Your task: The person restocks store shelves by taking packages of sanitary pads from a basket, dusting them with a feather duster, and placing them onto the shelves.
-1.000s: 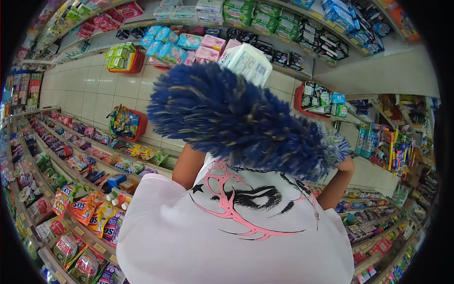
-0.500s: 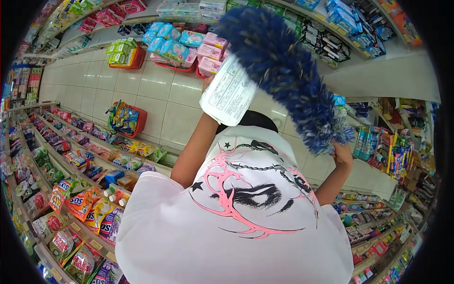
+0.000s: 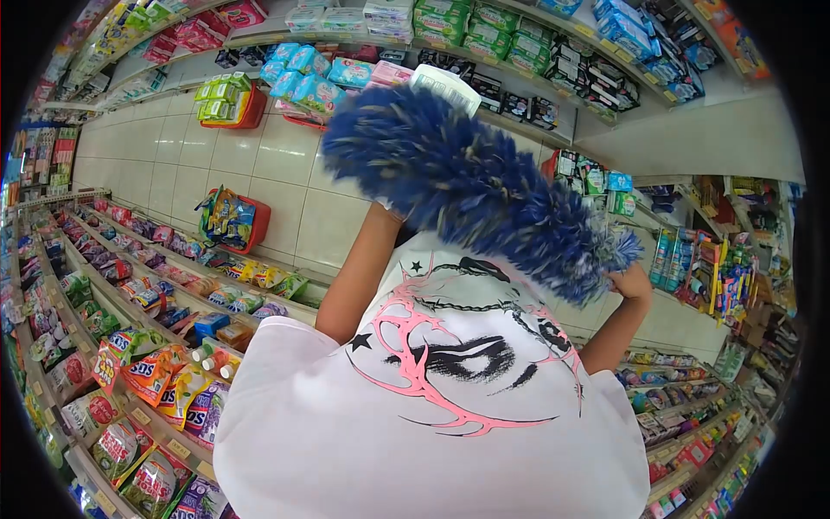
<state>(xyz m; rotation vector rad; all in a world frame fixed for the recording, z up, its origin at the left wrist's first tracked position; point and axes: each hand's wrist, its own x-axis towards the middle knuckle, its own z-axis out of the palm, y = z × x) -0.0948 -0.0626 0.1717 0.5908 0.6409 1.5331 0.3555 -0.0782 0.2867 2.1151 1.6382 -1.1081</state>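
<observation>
My right hand [image 3: 631, 283] is closed around the handle end of a fluffy blue duster [image 3: 467, 186]. The duster stretches up and left across my front, its bristles lying over the white package [image 3: 446, 89] with printed text. Only the package's upper end shows clearly above the bristles. My left hand [image 3: 392, 210] is mostly behind the duster, with just the wrist area in sight. Its fingers are hidden, but it appears to hold the package.
Shelves of packaged goods [image 3: 493, 35] run along the far side. Red baskets with packs [image 3: 232, 104] stand beneath them, and another red basket [image 3: 251, 227] sits on the tiled floor [image 3: 281, 164]. Pouches [image 3: 156, 372] fill shelves at my left; more stocked shelves [image 3: 692, 406] are at right.
The duster has swung down and left, now covering most of the package and my left hand. The package has shifted up and right, while my left hand has drawn down toward me.
</observation>
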